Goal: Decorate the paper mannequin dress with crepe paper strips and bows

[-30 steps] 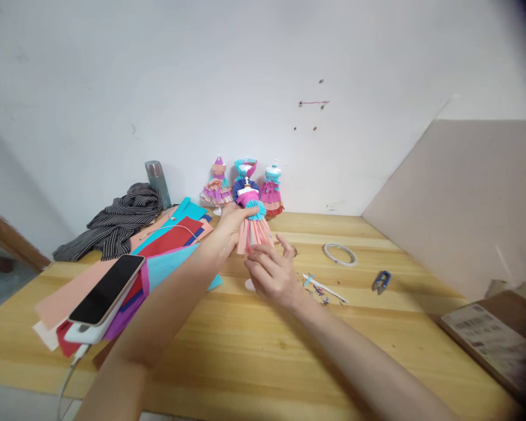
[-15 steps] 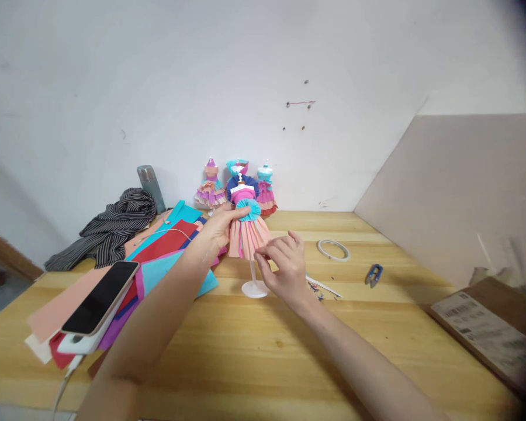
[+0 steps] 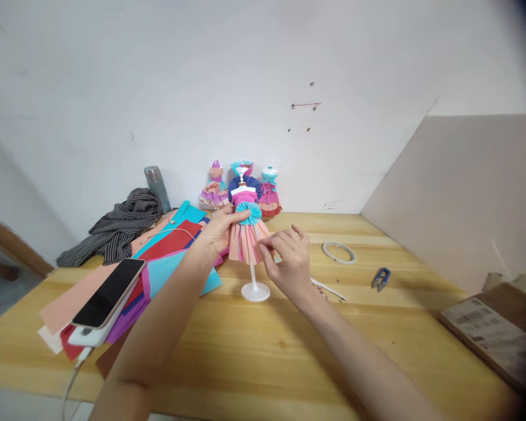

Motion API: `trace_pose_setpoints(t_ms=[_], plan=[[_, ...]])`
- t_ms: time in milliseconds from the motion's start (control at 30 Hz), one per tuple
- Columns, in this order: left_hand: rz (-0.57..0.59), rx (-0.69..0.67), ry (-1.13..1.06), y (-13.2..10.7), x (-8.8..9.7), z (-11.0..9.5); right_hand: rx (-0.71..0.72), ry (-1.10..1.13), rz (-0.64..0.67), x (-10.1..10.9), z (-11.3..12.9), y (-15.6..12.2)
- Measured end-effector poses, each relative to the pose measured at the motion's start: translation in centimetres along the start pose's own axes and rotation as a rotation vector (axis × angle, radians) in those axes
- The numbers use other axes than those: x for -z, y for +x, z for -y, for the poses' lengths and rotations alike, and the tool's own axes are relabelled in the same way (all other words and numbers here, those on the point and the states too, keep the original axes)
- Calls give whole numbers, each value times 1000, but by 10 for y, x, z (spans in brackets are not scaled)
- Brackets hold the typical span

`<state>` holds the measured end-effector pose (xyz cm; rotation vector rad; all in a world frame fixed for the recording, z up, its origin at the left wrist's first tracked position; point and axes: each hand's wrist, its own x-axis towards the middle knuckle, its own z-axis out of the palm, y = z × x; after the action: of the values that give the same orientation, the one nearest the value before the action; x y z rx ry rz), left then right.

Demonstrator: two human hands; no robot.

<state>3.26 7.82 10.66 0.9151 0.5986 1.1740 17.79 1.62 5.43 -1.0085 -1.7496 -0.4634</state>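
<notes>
A small dress form (image 3: 255, 291) on a round white base stands upright at the middle of the table. It wears a paper dress with a pink bodice, a pleated turquoise rosette (image 3: 249, 213) at the waist and a peach and pink pleated skirt (image 3: 244, 242). My left hand (image 3: 222, 228) is closed around the dress at its waist, thumb on the rosette. At the skirt's lower right edge, my right hand (image 3: 287, 254) pinches the paper between thumb and fingertips. Further back are several other dressed forms, such as one with a pink and turquoise dress (image 3: 269, 193).
Coloured crepe paper (image 3: 166, 245) spreads over the left side, with a phone (image 3: 109, 293), a striped cloth (image 3: 123, 225) and a flask (image 3: 156, 187). To the right lie a tape roll (image 3: 339, 252), blue thread snips (image 3: 381, 279), scraps and a cardboard box (image 3: 491, 327).
The camera view has shifted slightly, so everything sits a little further right. My left hand keeps its hold; my right hand still pinches the skirt's edge, now slightly higher on it.
</notes>
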Motion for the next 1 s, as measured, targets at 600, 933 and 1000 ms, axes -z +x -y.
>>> trace_pose_setpoints(t_ms=[600, 933, 1000], plan=[[75, -9, -1, -15, 5, -7, -196, 121, 173, 56, -59, -18], [54, -77, 87, -21, 11, -16, -649, -94, 716, 79, -131, -71], [40, -92, 91, -22, 8, -18, -620, -72, 737, 66, -130, -66]])
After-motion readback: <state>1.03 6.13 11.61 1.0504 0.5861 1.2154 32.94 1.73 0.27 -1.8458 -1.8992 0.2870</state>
